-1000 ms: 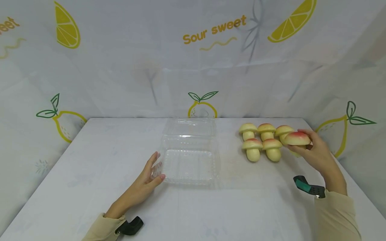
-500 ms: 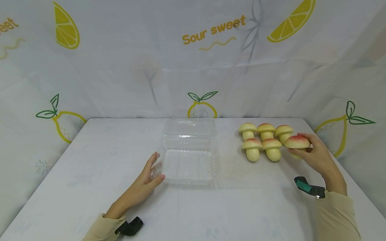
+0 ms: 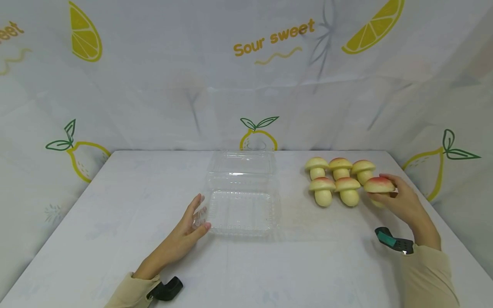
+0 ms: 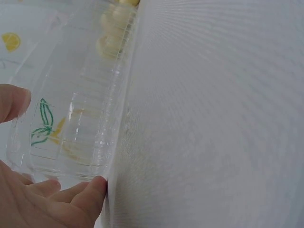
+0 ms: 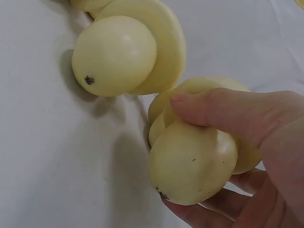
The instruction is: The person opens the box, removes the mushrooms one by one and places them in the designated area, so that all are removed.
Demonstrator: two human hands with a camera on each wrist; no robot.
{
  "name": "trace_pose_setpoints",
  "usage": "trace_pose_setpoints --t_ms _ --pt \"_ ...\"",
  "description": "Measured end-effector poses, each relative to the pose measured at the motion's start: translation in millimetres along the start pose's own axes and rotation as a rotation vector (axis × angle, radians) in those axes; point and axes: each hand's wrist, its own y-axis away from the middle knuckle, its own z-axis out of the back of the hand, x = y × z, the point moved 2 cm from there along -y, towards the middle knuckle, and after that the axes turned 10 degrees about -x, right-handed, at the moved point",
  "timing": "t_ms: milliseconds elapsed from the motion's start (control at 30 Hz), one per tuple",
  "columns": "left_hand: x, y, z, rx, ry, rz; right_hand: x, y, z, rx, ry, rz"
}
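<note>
Toward the right of the table my right hand (image 3: 406,203) grips a toy mushroom (image 3: 379,185) with a red-tinged cap. In the right wrist view my thumb lies across that mushroom's cap, and its rounded stem (image 5: 192,164) points at the camera. Several similar cream-yellow mushrooms lie in two rows beside it, one of them a front-row mushroom (image 3: 348,191). A clear plastic clamshell box (image 3: 242,214) stands mid-table, its lid (image 3: 243,162) folded back. My left hand (image 3: 182,235) holds the box's left end, thumb and fingers spread around it.
A white cloth covers the table (image 3: 246,273). Behind it hangs a white curtain (image 3: 154,85) printed with lemons. Black straps with devices sit at both wrists, the right device (image 3: 393,240) partly green.
My right hand has lowered the gripped mushroom slightly toward the near side, bringing it level with the front row. The left hand and the box have stayed put.
</note>
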Motion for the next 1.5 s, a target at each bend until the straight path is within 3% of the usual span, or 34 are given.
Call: trace_pose_setpoints --t_ms 267,800,1500 --pt "0.7 0.0 0.5 -0.002 0.001 -0.010 -2 -2 -5 0.005 -0.045 -0.037" --pt "0.1 0.3 0.3 -0.005 -0.024 0.000 -1 -1 -10 0.025 -0.004 -0.087" --pt "-0.8 0.2 0.9 0.002 -0.015 0.006 -1 -3 -14 0.037 0.006 -0.069"
